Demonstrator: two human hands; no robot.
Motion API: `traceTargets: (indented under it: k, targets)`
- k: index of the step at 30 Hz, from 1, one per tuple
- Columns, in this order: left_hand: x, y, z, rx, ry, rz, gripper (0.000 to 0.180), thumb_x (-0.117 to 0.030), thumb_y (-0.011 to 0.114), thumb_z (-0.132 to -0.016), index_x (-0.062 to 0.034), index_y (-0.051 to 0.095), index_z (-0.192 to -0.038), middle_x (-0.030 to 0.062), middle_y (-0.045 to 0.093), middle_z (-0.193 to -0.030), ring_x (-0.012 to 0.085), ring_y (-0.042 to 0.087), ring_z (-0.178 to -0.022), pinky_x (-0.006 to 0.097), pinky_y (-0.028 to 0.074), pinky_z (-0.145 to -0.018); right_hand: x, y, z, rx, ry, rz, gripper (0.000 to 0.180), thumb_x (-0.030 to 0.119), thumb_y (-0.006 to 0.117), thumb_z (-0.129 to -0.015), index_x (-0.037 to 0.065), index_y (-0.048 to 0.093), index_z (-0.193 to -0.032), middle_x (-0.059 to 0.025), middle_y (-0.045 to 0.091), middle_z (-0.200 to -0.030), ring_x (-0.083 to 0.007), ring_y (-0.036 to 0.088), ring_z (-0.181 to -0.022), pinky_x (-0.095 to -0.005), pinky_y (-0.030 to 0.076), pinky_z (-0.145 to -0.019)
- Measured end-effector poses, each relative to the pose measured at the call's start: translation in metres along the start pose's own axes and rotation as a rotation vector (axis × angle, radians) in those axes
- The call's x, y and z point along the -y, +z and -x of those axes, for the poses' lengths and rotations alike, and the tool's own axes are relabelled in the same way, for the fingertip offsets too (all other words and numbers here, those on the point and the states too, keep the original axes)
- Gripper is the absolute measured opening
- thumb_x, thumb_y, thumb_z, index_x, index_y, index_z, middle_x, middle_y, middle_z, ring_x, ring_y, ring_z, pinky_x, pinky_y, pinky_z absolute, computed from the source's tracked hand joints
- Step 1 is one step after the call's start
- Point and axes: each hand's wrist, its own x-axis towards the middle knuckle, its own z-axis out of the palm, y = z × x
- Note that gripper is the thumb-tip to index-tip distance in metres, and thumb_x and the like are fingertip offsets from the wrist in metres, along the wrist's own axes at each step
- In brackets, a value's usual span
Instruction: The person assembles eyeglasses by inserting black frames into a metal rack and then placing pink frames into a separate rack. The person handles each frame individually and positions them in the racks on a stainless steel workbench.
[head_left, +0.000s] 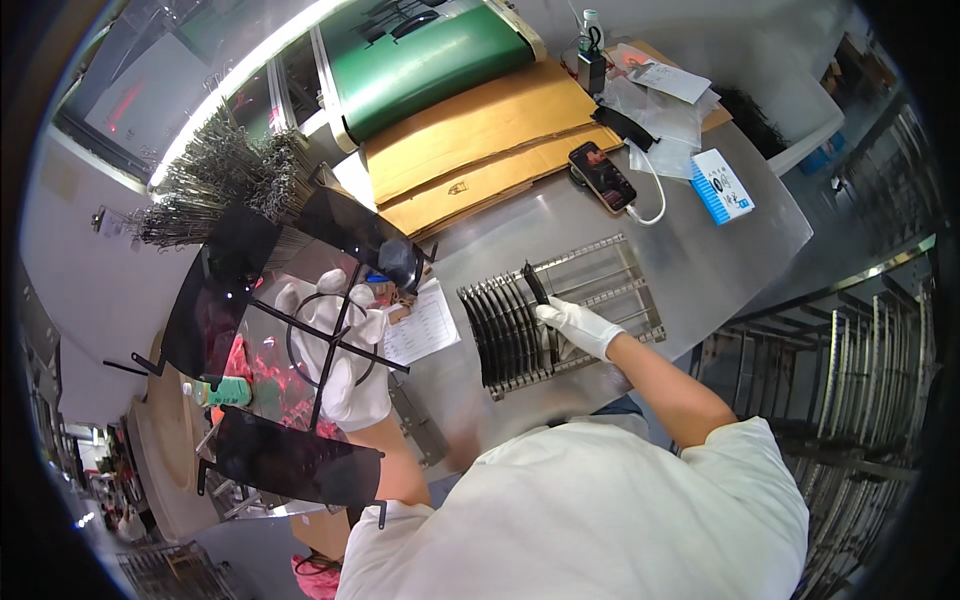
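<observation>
My right hand [577, 327], in a white glove, pinches a dark curved piece [536, 284] at the metal slotted rack [622, 262]. Several similar dark curved pieces [497, 335] stand upright in a row in the rack's left half. To the left, my white-gloved left hand [345, 350] has its fingers spread, palm partly hidden by a black cross-shaped holder with a ring [335, 338]. Dark glossy curved panels [222, 290] sit at the ends of the holder's arms. Whether the left hand touches the holder, I cannot tell.
Thin wire hooks [225, 175] are bunched at the far left. Brown cardboard [480, 140] lies before a green conveyor belt [430, 70]. A phone [602, 177] with a white cable, a blue-white box [720, 187] and a paper sheet [425, 325] rest on the metal table [480, 240]. Metal racks [870, 370] stand right.
</observation>
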Motion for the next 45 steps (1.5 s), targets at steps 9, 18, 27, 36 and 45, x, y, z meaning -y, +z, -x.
traceTargets:
  k: [9, 18, 27, 36, 45]
  targets:
    - [0.010, 0.003, 0.000, -0.018, -0.079, -0.040, 0.095, -0.007, 0.084, -0.077, -0.0175, 0.033, -0.156, 0.0221, 0.046, -0.148, 0.0367, 0.053, -0.125, 0.042, 0.051, -0.093, 0.030, 0.017, 0.015, -0.314, -0.052, 0.967, 0.081, 0.064, 0.041, -0.102, 0.005, 0.039, -0.157, -0.0233, 0.075, -0.091, -0.0387, 0.073, -0.084, -0.0504, 0.057, -0.075]
    - [0.013, -0.003, -0.001, -0.018, -0.143, -0.127, 0.092, -0.011, 0.083, -0.078, -0.0171, 0.034, -0.155, 0.0229, 0.046, -0.148, 0.0402, 0.059, -0.123, 0.043, 0.054, -0.097, 0.084, 0.020, 0.021, -0.422, -0.173, 1.190, 0.095, 0.060, 0.057, -0.098, 0.000, 0.022, -0.162, -0.0216, 0.071, -0.105, -0.0378, 0.070, -0.095, -0.0457, 0.057, -0.082]
    - [0.015, 0.008, -0.001, 0.027, -0.147, -0.139, 0.089, -0.015, 0.076, -0.082, -0.0133, 0.030, -0.157, 0.0252, 0.045, -0.149, 0.0443, 0.056, -0.127, 0.043, 0.054, -0.097, 0.056, 0.028, 0.012, -0.478, -0.525, 1.280, 0.097, 0.069, 0.046, -0.097, 0.000, 0.024, -0.162, -0.0243, 0.023, -0.168, -0.0414, 0.019, -0.157, -0.0492, 0.016, -0.127]
    - [0.005, 0.013, 0.001, 0.017, -0.279, -0.092, 0.083, -0.013, 0.083, -0.078, -0.0099, 0.039, -0.148, 0.0288, 0.045, -0.144, 0.0517, 0.054, -0.128, 0.055, 0.054, -0.097, 0.099, 0.032, 0.038, -0.755, -0.916, 1.026, 0.108, 0.065, 0.064, -0.088, 0.004, 0.019, -0.164, -0.0244, 0.032, -0.162, -0.0425, 0.031, -0.150, -0.0501, 0.029, -0.121]
    - [0.027, 0.004, 0.007, 0.177, -0.695, 0.646, 0.067, -0.026, 0.069, -0.084, 0.0035, 0.046, -0.139, 0.0279, 0.054, -0.116, 0.0296, 0.061, -0.080, 0.036, 0.055, -0.064, 0.117, 0.061, 0.060, 0.417, -0.500, -0.265, 0.079, 0.011, 0.062, -0.094, 0.013, 0.028, -0.165, 0.0024, 0.058, -0.083, -0.0060, 0.054, -0.063, -0.0246, 0.047, -0.055]
